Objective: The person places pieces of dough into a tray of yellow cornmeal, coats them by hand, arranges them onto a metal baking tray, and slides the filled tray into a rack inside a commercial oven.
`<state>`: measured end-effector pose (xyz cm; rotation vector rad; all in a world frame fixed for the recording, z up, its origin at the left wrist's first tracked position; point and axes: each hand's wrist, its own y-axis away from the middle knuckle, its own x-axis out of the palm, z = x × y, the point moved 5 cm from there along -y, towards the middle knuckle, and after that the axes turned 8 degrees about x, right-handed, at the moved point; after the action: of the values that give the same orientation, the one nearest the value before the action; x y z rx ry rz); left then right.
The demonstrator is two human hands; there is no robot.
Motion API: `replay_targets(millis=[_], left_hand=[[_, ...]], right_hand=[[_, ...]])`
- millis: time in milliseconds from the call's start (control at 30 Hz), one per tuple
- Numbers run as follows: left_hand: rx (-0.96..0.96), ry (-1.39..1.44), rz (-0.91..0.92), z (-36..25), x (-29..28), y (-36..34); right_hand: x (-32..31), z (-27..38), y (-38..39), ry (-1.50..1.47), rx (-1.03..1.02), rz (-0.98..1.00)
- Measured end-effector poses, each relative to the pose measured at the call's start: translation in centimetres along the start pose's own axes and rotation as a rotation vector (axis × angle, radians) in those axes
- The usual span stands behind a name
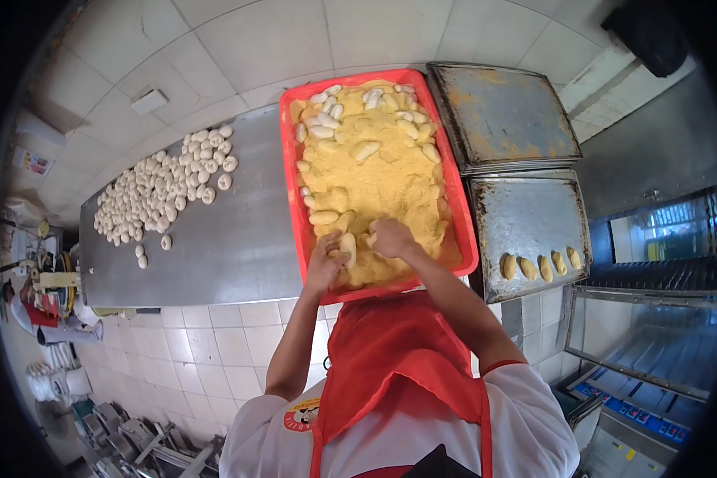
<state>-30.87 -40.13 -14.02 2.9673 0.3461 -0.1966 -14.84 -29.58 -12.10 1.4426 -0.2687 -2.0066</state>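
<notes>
A red plastic tub (291, 191) full of yellow crumbs (374, 183) lies in front of me, with white oblong dough rolls (324, 131) scattered over its far end and left side. Near its front left corner, my left hand (325, 263) has its fingers closed round a pale dough roll (348, 248). Just to the right, my right hand (392, 238) is curled down against the crumbs. Its fingertips are partly hidden, and what they pinch does not show clearly.
Many round dough balls (163, 191) sit on the steel table (247, 231) at left. Right of the tub, a metal baking tray (526, 215) bears several crumb-coated rolls (527, 268) along its near edge. Behind it is a stack of stained trays (506, 115). Oven-like equipment (653, 327) stands far right.
</notes>
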Motion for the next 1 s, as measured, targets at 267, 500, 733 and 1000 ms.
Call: replay_targets(millis=[267,500,733,1000], left_hand=[[-0.288,0.835,-0.048,0.2,-1.8,2.2],[-0.228,0.728,-0.085,-0.2,1.7,0.1],[-0.102,0.546,0.313,-8.2,19.3,-1.7],[0.127,0.079,0.452,-7.2,39.0,-4.8]], right_hand=[[0.3,5.7,-4.5,0.079,-0.718,-0.162],[0.0,2.8,-3.2,-0.061,-0.496,-0.194],[-9.5,-19.7,7.9,-0.644,-0.112,-0.368],[-12.7,-39.3,11.4,-0.4,0.326,-0.348]])
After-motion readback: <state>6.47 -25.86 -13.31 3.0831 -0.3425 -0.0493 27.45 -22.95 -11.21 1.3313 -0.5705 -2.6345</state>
